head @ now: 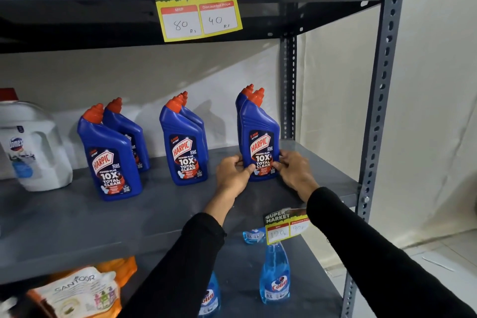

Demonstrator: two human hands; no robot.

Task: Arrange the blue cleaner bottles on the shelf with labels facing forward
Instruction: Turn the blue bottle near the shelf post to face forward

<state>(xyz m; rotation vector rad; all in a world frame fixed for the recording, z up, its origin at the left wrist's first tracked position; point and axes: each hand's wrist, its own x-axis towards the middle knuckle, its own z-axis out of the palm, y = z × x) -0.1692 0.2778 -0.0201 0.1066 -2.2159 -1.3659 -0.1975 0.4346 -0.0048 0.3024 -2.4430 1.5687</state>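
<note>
My left hand (233, 175) and right hand (294, 170) grasp the rightmost blue plastic red-capped cleaner bottle (259, 137) on the grey metal shelf (77, 219); next, square its label forward.

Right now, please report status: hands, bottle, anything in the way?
Left hand and right hand grip right front bottle at its base. Bottle upright on shelf, label forward. Nothing in the way.
</note>
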